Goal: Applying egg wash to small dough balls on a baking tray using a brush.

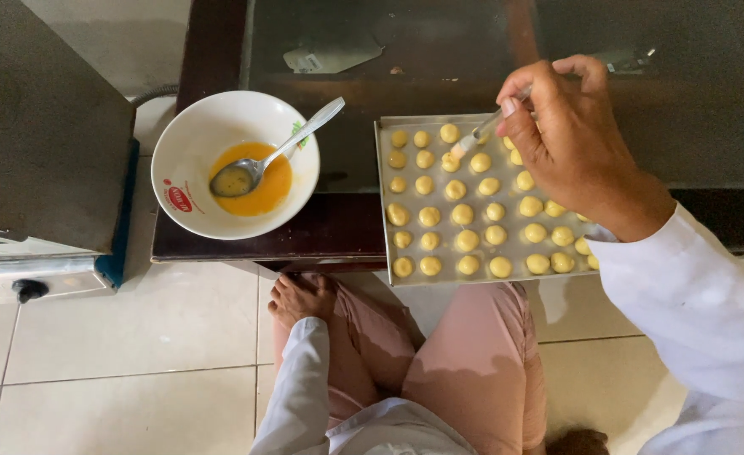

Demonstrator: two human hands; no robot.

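My right hand [570, 139] pinches a small pastry brush [473, 139], and its bristle tip touches a dough ball near the far edge of a metal baking tray [380, 194]. Several rows of small round yellow dough balls [462, 214] fill the tray. The tray's near edge hangs over the table's front. To the tray's left, a white bowl [195, 135] holds yellow beaten egg [267, 190], and a metal spoon [296, 139] rests in it. My left hand [303, 301] lies on my pink-trousered knee below the table edge, holding nothing.
The tray and bowl sit on a low dark wooden table [338, 227] with a glass top. A grey metal appliance [43, 126] with a black knob stands at the left. Pale floor tiles [136, 337] lie under my legs.
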